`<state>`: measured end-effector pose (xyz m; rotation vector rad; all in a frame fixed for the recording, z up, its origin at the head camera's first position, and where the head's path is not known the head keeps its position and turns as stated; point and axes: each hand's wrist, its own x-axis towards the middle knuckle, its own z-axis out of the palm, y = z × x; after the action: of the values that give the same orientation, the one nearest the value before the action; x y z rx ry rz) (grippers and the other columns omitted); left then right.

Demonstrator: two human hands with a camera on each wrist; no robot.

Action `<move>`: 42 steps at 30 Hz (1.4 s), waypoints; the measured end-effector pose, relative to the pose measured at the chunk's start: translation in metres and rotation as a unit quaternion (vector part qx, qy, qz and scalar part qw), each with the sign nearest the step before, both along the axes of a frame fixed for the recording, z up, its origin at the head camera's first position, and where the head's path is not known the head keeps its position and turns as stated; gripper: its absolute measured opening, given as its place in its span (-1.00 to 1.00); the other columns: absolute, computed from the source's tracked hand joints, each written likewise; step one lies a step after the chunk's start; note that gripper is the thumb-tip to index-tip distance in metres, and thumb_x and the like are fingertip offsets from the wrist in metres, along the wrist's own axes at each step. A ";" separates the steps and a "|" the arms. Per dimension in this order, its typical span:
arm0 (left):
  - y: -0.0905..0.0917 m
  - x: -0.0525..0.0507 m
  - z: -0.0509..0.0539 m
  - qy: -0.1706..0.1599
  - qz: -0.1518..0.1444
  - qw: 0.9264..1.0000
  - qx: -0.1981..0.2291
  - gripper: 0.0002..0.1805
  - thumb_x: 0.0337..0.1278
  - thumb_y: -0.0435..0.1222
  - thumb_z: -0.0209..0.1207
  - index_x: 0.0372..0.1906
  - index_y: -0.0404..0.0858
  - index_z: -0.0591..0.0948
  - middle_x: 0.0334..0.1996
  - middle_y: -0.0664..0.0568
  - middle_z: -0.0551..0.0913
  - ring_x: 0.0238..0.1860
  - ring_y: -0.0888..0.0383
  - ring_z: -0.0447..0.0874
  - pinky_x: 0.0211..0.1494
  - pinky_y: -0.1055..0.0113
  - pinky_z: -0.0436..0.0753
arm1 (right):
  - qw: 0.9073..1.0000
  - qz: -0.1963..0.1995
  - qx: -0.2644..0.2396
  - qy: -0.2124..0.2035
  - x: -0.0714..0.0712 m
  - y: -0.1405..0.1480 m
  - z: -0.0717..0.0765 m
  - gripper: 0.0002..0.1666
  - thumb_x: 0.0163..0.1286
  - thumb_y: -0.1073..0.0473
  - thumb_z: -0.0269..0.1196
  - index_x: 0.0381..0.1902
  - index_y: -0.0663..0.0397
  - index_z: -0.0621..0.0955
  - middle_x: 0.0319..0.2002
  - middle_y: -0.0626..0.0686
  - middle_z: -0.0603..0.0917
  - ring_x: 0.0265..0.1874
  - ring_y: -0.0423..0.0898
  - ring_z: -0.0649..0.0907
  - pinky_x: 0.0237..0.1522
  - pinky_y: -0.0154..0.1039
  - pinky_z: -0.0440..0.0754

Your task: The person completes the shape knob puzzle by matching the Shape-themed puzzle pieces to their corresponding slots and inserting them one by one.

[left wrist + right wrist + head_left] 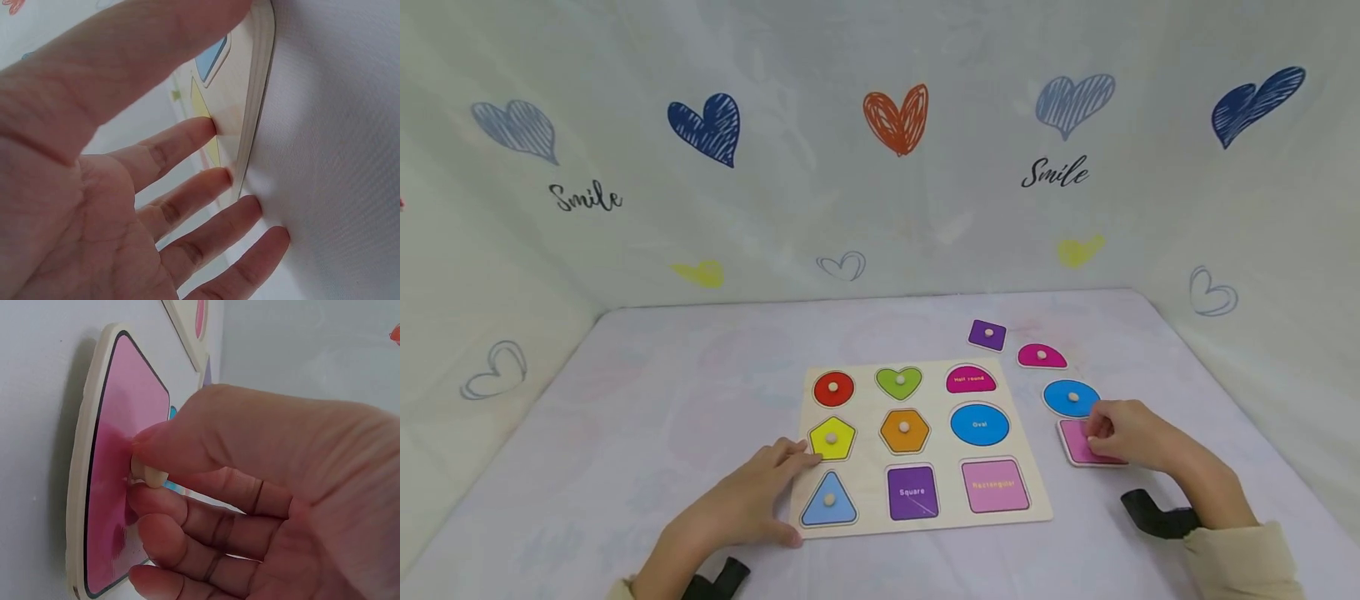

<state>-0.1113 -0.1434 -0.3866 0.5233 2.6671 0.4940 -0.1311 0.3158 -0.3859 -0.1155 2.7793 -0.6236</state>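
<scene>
The wooden puzzle board (865, 529) lies on the table, with red circle, green heart, yellow pentagon, orange hexagon and blue triangle pieces in it. Its half round, oval, square and rectangle places hold no knobbed piece. My left hand (741, 500) rests at the board's left edge, fingers spread, one fingertip by the yellow pentagon (832, 438); the left wrist view shows the thumb on the edge too. To the right of the board my right hand (1138, 435) pinches the wooden knob (150, 474) of the pink rectangle piece (119, 412) between thumb and fingers.
Beyond the pink piece lie a blue oval piece (1060, 398), a magenta half round piece (1051, 359) and a purple square piece (981, 339), in a curved line right of and behind the board. A white cloth with printed hearts stands behind the table.
</scene>
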 end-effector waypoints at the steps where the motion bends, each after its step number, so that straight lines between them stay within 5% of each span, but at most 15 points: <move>1: 0.000 0.000 0.001 0.001 0.000 1.000 0.000 -0.08 -0.49 -0.11 0.53 0.22 -0.04 0.43 0.17 0.03 0.35 0.13 0.08 0.32 0.10 0.07 0.55 | 1.000 0.000 0.000 0.002 0.000 0.000 0.001 -0.81 0.09 0.24 0.32 -0.36 0.19 0.54 -0.51 -0.01 0.51 -0.47 -0.13 0.44 -0.47 -0.34 0.53; 15: 0.002 0.001 0.003 -0.009 0.014 1.000 -0.005 -0.09 -0.49 -0.13 0.53 0.23 -0.03 0.43 0.20 0.04 0.35 0.17 0.08 0.31 0.12 0.07 0.54 | 0.998 0.027 -0.032 0.053 0.008 -0.025 0.013 -0.85 0.12 0.25 0.31 -0.38 0.15 0.55 -0.57 -0.06 0.47 -0.51 -0.17 0.43 -0.56 -0.42 0.47; 42: 0.001 0.001 0.000 -0.010 0.016 1.000 -0.004 -0.08 -0.51 -0.13 0.54 0.22 -0.04 0.44 0.20 0.02 0.35 0.15 0.08 0.32 0.09 0.08 0.56 | 0.984 0.122 -0.111 0.063 0.020 -0.080 0.019 -0.88 0.16 0.16 0.32 -0.43 -0.03 0.55 -0.55 -0.18 0.49 -0.49 -0.27 0.44 -0.50 -0.45 0.49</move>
<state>-0.1104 -0.1419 -0.3868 0.4711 2.6618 0.4963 -0.1108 0.2357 -0.3674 -0.5526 2.7427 -0.8833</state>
